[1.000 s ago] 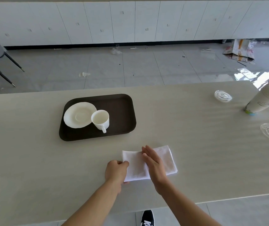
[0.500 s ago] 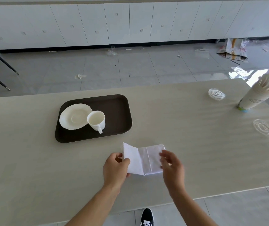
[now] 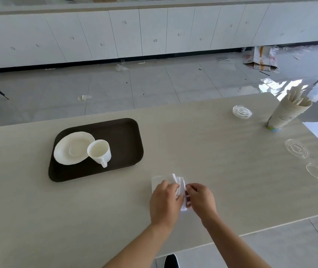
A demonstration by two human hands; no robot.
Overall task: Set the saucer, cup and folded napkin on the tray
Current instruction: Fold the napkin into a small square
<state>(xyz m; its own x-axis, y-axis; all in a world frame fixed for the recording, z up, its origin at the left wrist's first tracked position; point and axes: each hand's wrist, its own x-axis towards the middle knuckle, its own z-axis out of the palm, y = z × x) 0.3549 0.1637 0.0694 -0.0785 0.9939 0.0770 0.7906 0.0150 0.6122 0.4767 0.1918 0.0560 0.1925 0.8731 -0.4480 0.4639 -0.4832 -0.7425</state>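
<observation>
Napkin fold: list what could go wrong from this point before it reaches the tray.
1. The napkin is pinched between the left hand and right hand with loose layers showing; it may spring open when lifted.
2. The cup sits beside the saucer, near the middle of the tray; a hand carrying the napkin over could knock it.

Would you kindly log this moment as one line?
step: folding napkin | left hand, right hand: both on it | saucer, cup: on tray
</observation>
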